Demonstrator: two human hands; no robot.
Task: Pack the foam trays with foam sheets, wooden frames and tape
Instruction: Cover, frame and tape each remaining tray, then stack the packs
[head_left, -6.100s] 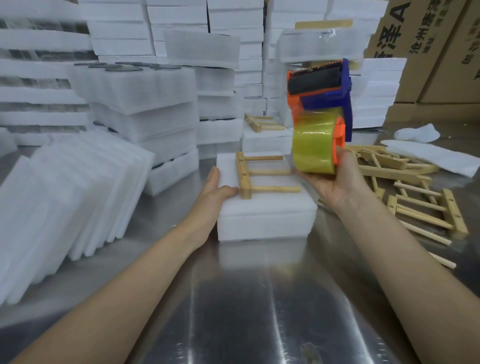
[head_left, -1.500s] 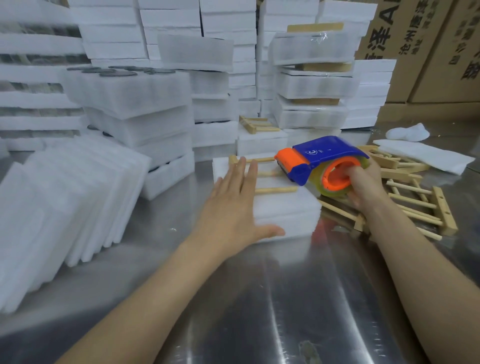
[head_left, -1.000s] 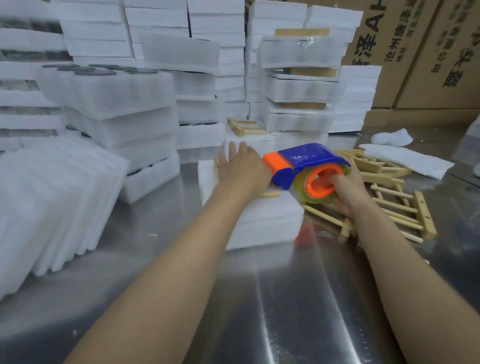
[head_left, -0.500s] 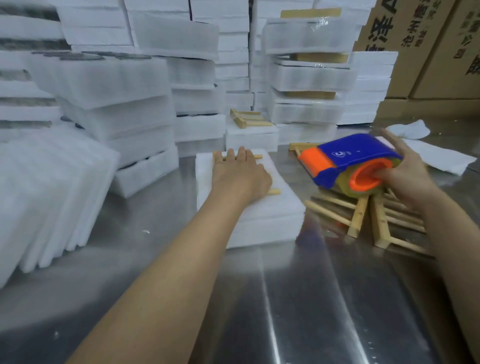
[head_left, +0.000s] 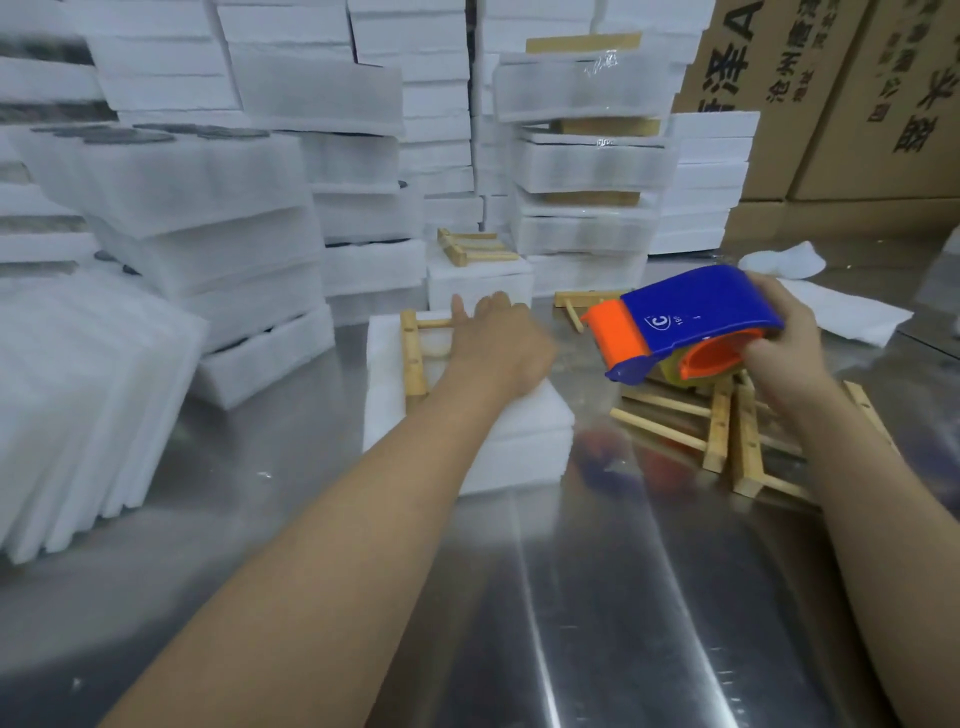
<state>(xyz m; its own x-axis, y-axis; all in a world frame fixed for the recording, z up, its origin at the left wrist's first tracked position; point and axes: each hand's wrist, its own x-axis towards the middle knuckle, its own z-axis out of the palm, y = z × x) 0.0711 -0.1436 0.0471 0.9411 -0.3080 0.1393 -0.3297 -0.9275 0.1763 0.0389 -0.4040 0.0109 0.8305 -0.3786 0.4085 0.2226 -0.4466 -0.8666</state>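
The left grip (head_left: 498, 348) lay palm down with its fingers spread out flat, pressing on a wooden frame (head_left: 414, 353) that sat on top of the foam tray pack (head_left: 524, 457). The frame's side rail lay just left of this grip with its long axis running away from the person. Its rungs ran crosswise to the right and passed under the palm. The pack stood square on the steel worktop (head_left: 597, 597), its near edge facing the person.

The right grip (head_left: 779, 343) was curled round the tape dispenser (head_left: 691, 317) and held it in the air, apart from the pack. The dispenser's long axis lay nearly level, and its orange nose pointed left toward the left grip. Directly below this grip a loose pile of wooden frames (head_left: 719, 426) lay on the worktop at mixed angles.

Nearer than both grips the worktop was bare metal, which gave open room. Left of the left grip a row of foam sheets (head_left: 88, 405) leaned on edge. Beyond them rose stacks of foam trays (head_left: 197, 208), the top one holding dark round pieces too blurred to name. Just beyond the left grip's fingertips stood a second foam pack (head_left: 478, 283) with a frame on it. Behind that stood wrapped packs (head_left: 587, 166), with cardboard boxes (head_left: 857, 104) beyond the right grip. A loose foam sheet (head_left: 852, 317) lay just right of the right grip.
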